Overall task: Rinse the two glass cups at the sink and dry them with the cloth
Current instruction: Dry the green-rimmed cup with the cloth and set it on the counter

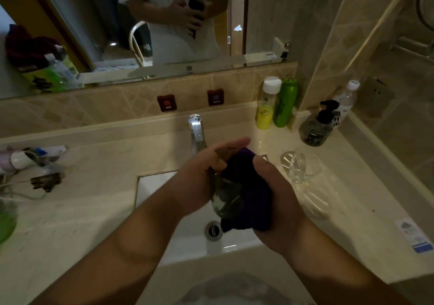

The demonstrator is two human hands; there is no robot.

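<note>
Over the white sink (155,188), my left hand (199,175) grips a clear glass cup (226,199), tilted with its base toward me. My right hand (277,192) presses a dark purple cloth (246,187) against the cup and into its mouth. Most of this cup is hidden by the cloth and my fingers. A second glass cup (301,167) stands upright on the counter to the right of the sink, apart from both hands.
A chrome faucet (196,129) rises behind my hands, with no water visibly running. Yellow and green bottles (274,105), a black pump dispenser (318,126) and a water bottle (346,100) stand at the back right. Toiletries (30,161) lie at the left. A mirror (141,27) hangs above.
</note>
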